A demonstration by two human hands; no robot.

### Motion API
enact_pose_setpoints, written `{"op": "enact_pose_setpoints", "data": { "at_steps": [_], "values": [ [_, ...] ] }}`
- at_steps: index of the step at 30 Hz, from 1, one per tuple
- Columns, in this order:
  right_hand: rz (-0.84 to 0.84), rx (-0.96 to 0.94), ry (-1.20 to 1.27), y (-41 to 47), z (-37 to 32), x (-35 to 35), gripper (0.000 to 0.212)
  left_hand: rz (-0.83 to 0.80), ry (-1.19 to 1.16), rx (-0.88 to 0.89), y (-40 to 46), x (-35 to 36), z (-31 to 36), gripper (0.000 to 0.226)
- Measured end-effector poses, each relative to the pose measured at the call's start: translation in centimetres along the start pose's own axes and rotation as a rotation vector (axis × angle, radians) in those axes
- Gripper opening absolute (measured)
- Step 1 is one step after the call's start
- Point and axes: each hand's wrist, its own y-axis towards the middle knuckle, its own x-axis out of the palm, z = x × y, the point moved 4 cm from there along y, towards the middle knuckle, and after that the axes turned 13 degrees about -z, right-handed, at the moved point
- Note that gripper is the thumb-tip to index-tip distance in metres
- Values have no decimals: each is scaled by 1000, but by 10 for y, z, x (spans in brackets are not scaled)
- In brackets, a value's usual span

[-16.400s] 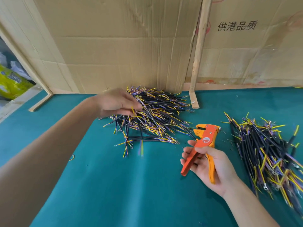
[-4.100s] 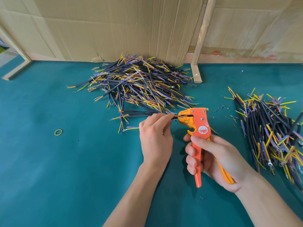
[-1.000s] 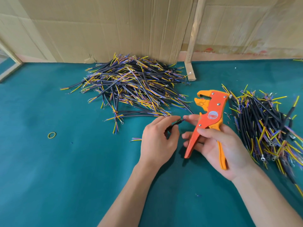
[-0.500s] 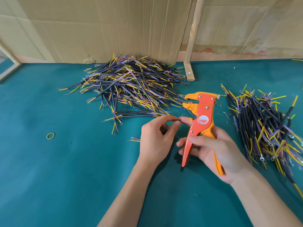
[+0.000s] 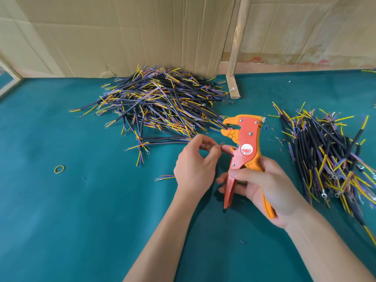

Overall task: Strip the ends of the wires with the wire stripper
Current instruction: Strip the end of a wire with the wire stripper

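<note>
My right hand grips the handles of the orange wire stripper, held upright with its jaws pointing left. My left hand pinches the thin yellow end of a wire between thumb and fingers, just left of and below the jaws. My right index fingertip touches that wire end. The wire's other end pokes out left of my left hand, with coloured cores and a ring terminal. The wire's black sheath is hidden in my left hand.
A big heap of black-sheathed wires lies at the back centre against a cardboard wall. A second pile of wires lies on the right. A yellow rubber band sits on the green table. A wooden post stands behind.
The stripper has swung more upright, its jaws now turned left. My left hand has shifted its pinch to the thin wire end below the jaws.
</note>
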Motion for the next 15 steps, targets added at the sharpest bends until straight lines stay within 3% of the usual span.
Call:
{"op": "enact_pose_setpoints", "data": {
  "at_steps": [7,15],
  "values": [
    [-17,9,16,-1,-1,3,28,18,27,-41,-1,4,3,24],
    [6,20,19,-1,1,2,41,-21,2,72,-5,3,5,16]
  ]
}}
